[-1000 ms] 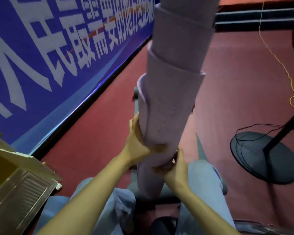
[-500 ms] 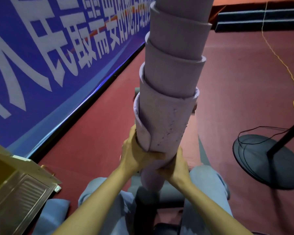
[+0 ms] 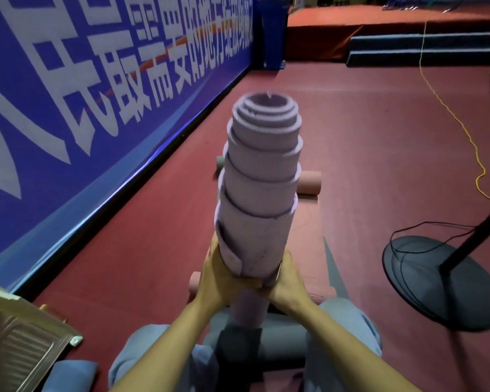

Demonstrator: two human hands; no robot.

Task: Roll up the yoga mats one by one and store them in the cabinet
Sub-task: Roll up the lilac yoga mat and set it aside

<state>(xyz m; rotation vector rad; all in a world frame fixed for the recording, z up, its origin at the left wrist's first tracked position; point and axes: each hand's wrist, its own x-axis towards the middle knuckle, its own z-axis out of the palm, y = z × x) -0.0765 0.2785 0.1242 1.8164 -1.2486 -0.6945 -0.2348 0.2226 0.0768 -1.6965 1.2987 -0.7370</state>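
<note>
While I look down from the head view, nearest are my knees in light blue trousers (image 3: 164, 360), kneeling on the red floor (image 3: 365, 154). A grey rolled mat (image 3: 283, 345) lies crosswise between the knees. Bottom left: corner of the metal cabinet (image 3: 20, 346), beige, louvred panel, well apart from the mat I hold.

Both forearms reach forward and meet at the lavender yoga mat (image 3: 255, 210). Left hand (image 3: 221, 281) wraps its fingers round the lower part of the roll from the left; right hand (image 3: 287, 281) wraps it from the right. Both grip the mat, thumbs touching at the front. Roll stands roughly upright, tilted away from me, with its lower end down between the knees near the grey mat.

Mat look: pale purple foam, telescoped, with inner coils pushed out in stepped rings toward the top, so it narrows upward. Top end shows a spiral of layers with a hollow centre. Outer flap edge is loose at the left, just above the left hand. Small dark specks on the outer wrap.

Behind the roll: pink rolled mat (image 3: 310, 181) on the floor, a second pink roll end (image 3: 194, 281) by the left hand. Right: black fan base (image 3: 441, 281) with slanted pole and black cord. Yellow cable (image 3: 450, 120) runs across the floor. Left: blue banner (image 3: 82, 80) with white characters. Far back: raised red stage (image 3: 337, 26), dark steps.
</note>
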